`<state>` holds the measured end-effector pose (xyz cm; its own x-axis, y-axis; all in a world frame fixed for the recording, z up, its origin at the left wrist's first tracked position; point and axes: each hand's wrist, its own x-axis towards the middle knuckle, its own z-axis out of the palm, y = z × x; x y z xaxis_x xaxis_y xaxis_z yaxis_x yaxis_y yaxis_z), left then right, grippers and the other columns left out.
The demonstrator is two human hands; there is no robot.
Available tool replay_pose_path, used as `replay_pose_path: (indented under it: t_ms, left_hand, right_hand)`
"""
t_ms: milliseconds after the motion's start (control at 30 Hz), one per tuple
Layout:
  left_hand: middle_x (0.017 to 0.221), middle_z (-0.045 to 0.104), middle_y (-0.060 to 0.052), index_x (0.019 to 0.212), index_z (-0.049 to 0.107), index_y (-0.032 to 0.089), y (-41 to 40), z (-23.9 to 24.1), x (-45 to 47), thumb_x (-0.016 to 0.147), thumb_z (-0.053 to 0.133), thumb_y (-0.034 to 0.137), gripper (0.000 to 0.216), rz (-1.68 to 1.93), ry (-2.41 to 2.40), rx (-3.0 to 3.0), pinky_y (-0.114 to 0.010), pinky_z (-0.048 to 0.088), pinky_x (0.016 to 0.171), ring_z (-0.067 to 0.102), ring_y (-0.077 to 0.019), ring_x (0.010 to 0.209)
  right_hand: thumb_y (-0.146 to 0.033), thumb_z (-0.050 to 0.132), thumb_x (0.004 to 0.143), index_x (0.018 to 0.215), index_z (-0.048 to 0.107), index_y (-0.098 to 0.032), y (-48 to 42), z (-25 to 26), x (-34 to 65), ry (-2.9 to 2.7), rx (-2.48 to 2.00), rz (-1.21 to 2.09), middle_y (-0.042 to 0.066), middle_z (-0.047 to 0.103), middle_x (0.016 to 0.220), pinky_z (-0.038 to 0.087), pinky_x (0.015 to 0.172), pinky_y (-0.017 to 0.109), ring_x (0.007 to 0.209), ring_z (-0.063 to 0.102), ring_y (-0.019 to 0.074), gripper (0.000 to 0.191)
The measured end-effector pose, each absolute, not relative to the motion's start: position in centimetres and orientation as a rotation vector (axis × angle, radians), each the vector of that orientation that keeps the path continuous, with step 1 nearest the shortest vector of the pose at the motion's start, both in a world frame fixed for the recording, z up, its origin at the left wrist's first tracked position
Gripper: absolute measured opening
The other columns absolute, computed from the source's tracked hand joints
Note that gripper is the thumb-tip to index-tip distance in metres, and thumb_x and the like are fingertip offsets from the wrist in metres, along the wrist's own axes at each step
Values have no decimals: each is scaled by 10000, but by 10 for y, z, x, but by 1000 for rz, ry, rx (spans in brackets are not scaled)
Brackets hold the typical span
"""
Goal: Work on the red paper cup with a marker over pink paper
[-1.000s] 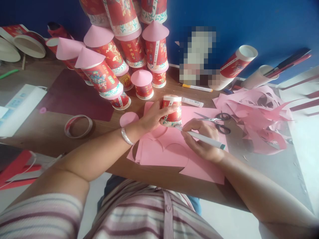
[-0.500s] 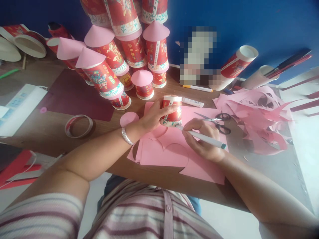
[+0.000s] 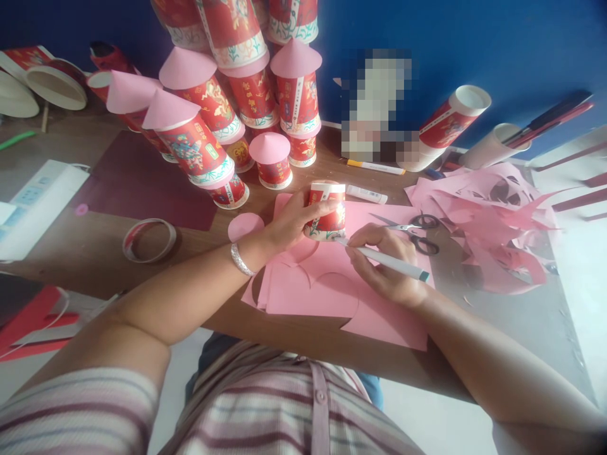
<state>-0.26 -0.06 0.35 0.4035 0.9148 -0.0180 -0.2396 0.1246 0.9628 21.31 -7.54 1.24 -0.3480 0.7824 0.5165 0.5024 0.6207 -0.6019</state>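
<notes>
My left hand (image 3: 294,221) is wrapped round a red patterned paper cup (image 3: 327,215), the thumb lying across its side. Green marks run along the cup's white lower band. In my right hand (image 3: 386,268) is a white marker pen (image 3: 396,261) with a green end, gripped like a pencil. Its tip is at the lower right of the band; whether it touches I cannot tell. Under both hands lie sheets of pink paper (image 3: 313,297) with curved pencil-like outlines. A pink paper disc (image 3: 245,227) rests beside my left wrist.
Scissors (image 3: 417,230) lie beyond my right hand, near pink paper scraps (image 3: 502,221). Stacked red cups with pink cone roofs (image 3: 190,142) stand at the back left. A tape roll (image 3: 149,241) lies left, a glue stick (image 3: 367,194) behind the cup, and a pen holder (image 3: 497,146) back right.
Both hands keep nearly the same place. The marker has shifted very slightly at the cup's lower band; the rest looks unchanged.
</notes>
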Motion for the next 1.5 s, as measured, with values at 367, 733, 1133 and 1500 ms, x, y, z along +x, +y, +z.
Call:
replay_pose_path:
  t_ms: [367, 733, 1133, 1500]
  left_hand:
    - [932, 732, -25, 1010, 708, 211, -1, 6, -2, 833, 980, 571, 485, 977, 751, 1109, -334, 662, 815, 740, -202, 881]
    - [1001, 757, -66, 1034, 725, 216, 4, -10, -2, 905, 929, 597, 452, 1013, 762, 1173, -406, 695, 861, 782, -254, 962]
    - [990, 780, -60, 1036, 738, 220, 5, -13, -4, 894, 943, 593, 449, 946, 693, 1027, -375, 695, 842, 795, -244, 949]
    - [1009, 811, -89, 1068, 776, 182, 3, 0, -7, 891, 942, 606, 488, 939, 713, 1091, -330, 640, 815, 787, -220, 938]
  right_hand:
    - [-195, 679, 1067, 962, 650, -283, -76, 13, 211, -1998, -1036, 424, -1, 803, 849, 609, 649, 305, 671, 732, 172, 140]
    - [-192, 684, 1044, 941, 635, -282, -75, 18, 214, -2021, -1071, 408, 0, 791, 822, 588, 623, 306, 651, 713, 171, 145]
    - [-227, 708, 1041, 958, 663, -290, -77, 16, 217, -1996, -1033, 378, -9, 787, 802, 607, 590, 309, 623, 713, 174, 113]
    - [-189, 703, 1031, 960, 665, -283, -77, 18, 216, -2014, -988, 431, -12, 786, 803, 606, 602, 308, 634, 723, 172, 125]
